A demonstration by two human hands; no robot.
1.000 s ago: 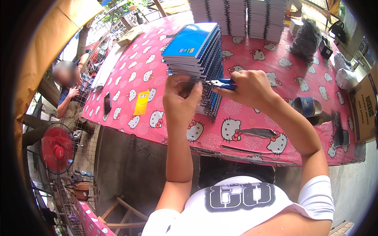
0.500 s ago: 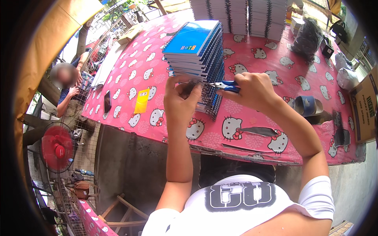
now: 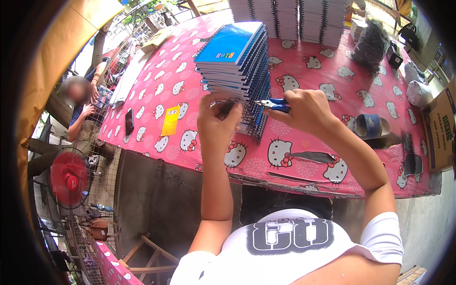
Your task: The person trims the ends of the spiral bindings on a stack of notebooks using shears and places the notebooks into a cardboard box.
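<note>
Notebooks (image 3: 232, 76) with multicoloured lettering (image 3: 224, 55)

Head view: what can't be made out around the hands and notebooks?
Head view:
Dark item in left hand: too small, partly covered by the hand.
Pliers: handle ends covered by right hand.
Blue notebook stack: lower left behind left hand.
Rear stacks: tops cut off by upper edge.

My shirt (image 3: 285, 267): white, short-sleeved, filling the view from 4 to 6 o'clock
My chest print (image 3: 290, 236): big blocky dark characters with pale outlines, toward 5 o'clock
My left sleeve (image 3: 190, 271): plain white cloth near 6:30, a small dark mark on it
My right sleeve (image 3: 384, 240): white and loose, at 4 o'clock, ending above the elbow
My left hand (image 3: 216, 118), right hand (image 3: 306, 108): both bare
</note>
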